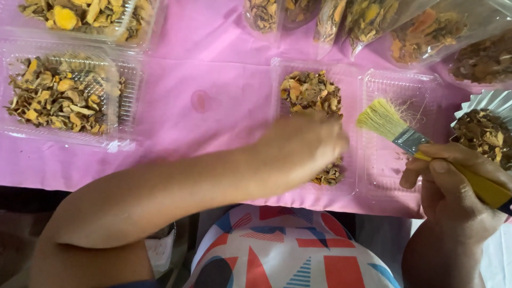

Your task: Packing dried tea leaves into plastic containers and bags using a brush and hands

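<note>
**Hands at the open clamshell tray, one among the dried slices, one with a brush**

The left hand (306, 144) reaches across into the filled half of a clear clamshell tray (349, 74), resting on the dried yellow-brown slices (311, 92); it is blurred, so I cannot tell whether its fingers are curled or spread. The right hand (450, 192) is closed around the yellow handle of a paintbrush (405, 136), whose pale bristles sit over the tray's bare half. The tray lies on a pink-covered surface (213, 90). A second filled tray (64, 93) sits well apart at left, clear bags (394, 21) lie beyond, and a foil cup (488, 130) of dried pieces stands just beside the brush.
</note>
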